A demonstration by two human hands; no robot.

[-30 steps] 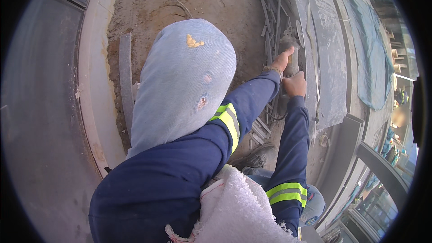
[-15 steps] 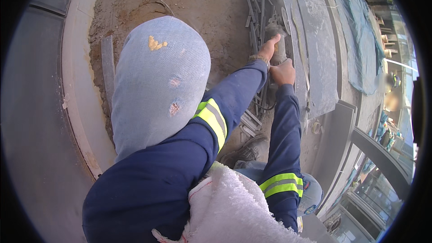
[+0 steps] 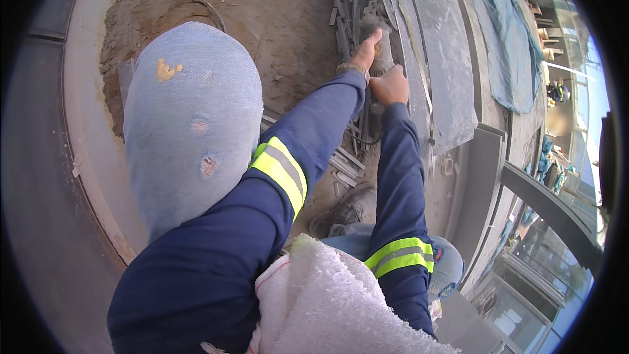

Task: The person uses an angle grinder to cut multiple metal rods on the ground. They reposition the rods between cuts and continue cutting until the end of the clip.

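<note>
Apparently a grinder, the dusty power tool [image 3: 383, 51] sits out in front of the person, low beside a long grey panel [image 3: 447, 56], its thin disc [image 3: 389, 10] near the panel's edge; whether they touch is hard to tell. Its hard, stiff body looks fairly heavy, and the dust could make it slippery; the barrel and rear end seem the sound places to hold, well clear of the disc. The left hand [image 3: 365, 50] lies along the barrel near the head, thumb forward, its fingers mostly hidden, so how tightly they close cannot be told. Behind it, the right hand [image 3: 391, 85] is wrapped around the rear of the body in a closed grip. Left of the tool lie grey strips [image 3: 341, 10] on dirt ground [image 3: 282, 10]; nearer are a boot [image 3: 357, 206] and a jeans-clad knee [image 3: 193, 105].
</note>
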